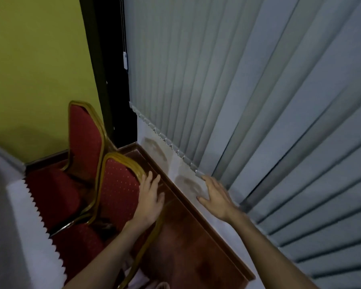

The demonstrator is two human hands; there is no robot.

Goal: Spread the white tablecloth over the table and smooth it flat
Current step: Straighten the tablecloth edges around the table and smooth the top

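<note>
One head-worn view looks steeply down, close over both forearms, toward a blind-covered wall (pixel 248 90).

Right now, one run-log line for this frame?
left hand: open, on chair back | right hand: open, empty, by blinds | tablecloth: far left, untouched

A white cloth (pixel 29 215) with a zigzag edge runs off the left edge, blurred; the table under it is hidden. Both forearms are cut off below.

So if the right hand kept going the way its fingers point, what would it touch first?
Probably the bottom ends of the grey blinds; the right hand's fingertips look almost there, though depth is unclear.
</note>
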